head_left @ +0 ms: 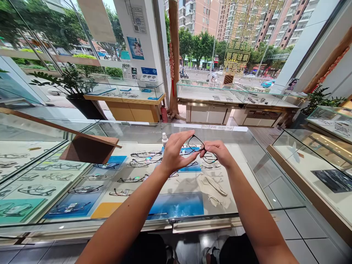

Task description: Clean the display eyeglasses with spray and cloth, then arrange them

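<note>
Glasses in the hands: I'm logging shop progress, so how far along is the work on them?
Done: the black-framed glasses are out and held up over the glass counter. In hand: the left hand and right hand each pinch the frame. Left, probably: any wiping, since the cloth lies flat on the counter, untouched, and the spray bottle stands apart behind the hands.

Left forearm and right forearm were extended forward, converging. Left hand was raised, thumb and fingers closed in a pinch. Right hand sat just beside it, knuckles up, fingertips likewise pinched.
</note>
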A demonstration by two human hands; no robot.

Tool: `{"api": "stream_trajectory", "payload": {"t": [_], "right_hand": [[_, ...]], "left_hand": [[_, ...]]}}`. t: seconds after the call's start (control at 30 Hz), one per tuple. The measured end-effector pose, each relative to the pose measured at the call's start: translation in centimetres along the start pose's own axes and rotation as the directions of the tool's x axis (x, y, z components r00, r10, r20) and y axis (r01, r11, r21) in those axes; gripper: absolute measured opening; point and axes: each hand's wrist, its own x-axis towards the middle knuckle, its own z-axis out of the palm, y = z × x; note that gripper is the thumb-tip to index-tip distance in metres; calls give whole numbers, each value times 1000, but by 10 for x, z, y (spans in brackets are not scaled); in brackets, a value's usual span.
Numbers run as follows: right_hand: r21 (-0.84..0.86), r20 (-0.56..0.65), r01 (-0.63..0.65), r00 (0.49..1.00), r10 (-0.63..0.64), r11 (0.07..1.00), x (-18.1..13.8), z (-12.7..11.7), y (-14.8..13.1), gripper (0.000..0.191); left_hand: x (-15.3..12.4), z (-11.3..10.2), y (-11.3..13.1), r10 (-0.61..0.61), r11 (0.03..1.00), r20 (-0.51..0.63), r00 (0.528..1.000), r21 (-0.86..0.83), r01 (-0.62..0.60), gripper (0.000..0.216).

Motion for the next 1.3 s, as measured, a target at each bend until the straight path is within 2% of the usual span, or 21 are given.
{"api": "stream_trajectory", "payload": {"t": [0.2, 0.3, 0.37, 0.43, 0.5, 0.57, 0.63, 0.73, 0.8, 0.9, 1.0, 1.17, 1.3], "right_hand": [[-100, -68, 75, 994, -82, 992, 0, 2, 1, 42], [-142, -215, 77, 971, -107, 987, 1, 1, 2, 41], [-190, -384, 102, 908, -169, 977, 1, 0, 4, 40], [-284, -540, 119, 800, -261, 951, 0, 1, 5, 35], [-405, -614, 115, 700, -363, 907, -2, 4, 6, 32], [-497, -621, 101, 652, -435, 862, -2, 8, 3, 33], [-535, -600, 100, 654, -461, 839, 1, 13, -5, 41], [-549, -567, 126, 671, -479, 826, 13, 18, -33, 58], [-583, -556, 136, 652, -515, 801, 22, 19, -61, 60], [-619, -570, 148, 591, -571, 771, 32, 20, -102, 57], [-627, -581, 151, 563, -587, 765, 35, 22, -128, 49], [-590, -597, 110, 607, -524, 800, 31, 27, -134, 51], [-555, -622, 64, 629, -465, 829, 27, 26, -130, 54]], "left_hand": [[1, -1, 2, 40, 999, -9, 999, -1, -40, 63], [1, -1, 4, -9, 1000, -18, 1000, 9, 9, 63], [0, 0, 4, -69, 998, -70, 995, 8, 69, 62], [0, 2, 4, -157, 987, -156, 975, -11, 158, 62], [1, 4, 6, -257, 966, -256, 932, -55, 252, 62], [6, 3, 9, -341, 940, -341, 876, -110, 323, 64], [17, -2, 13, -386, 923, -390, 836, -159, 352, 65], [46, -16, 25, -394, 919, -434, 810, -200, 340, 66], [70, -28, 36, -382, 924, -464, 799, -213, 318, 65], [101, -43, 55, -371, 928, -506, 779, -236, 288, 65], [116, -50, 69, -369, 928, -557, 744, -261, 265, 63], [114, -48, 72, -394, 913, -557, 731, -326, 244, 62], [110, -43, 67, -489, 856, -495, 718, -431, 286, 63]]}}
